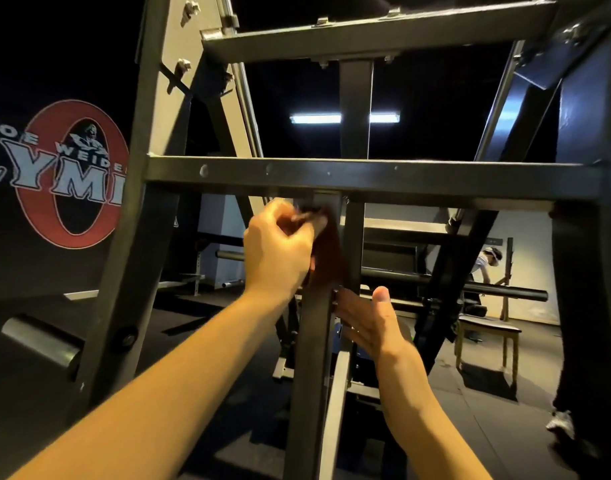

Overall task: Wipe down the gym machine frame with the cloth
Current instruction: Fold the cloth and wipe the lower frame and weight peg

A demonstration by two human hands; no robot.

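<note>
Currently mid-wipe. Gym machine frame fills view. Dark cloth sits high on centre upright, just under crossbar, bunched in left hand. Right hand flat-fingered beside upright, lower, holding nothing. Next, probably: drag cloth down, firm pressure.

The frame is painted metal, dark with a dull sheen, and the coat on its crossbar is scuffed and chipped in small spots. At the centre, the cloth is soft, matt, dark brown fabric. At 11 o'clock a guide rod is bright polished metal. At 8 o'clock a stub peg is bare satin steel. At 3 o'clock a bar is glossy black. At 4 o'clock a chair has pale wooden legs and a glossy dark seat. The floor is dark and matt.
</note>
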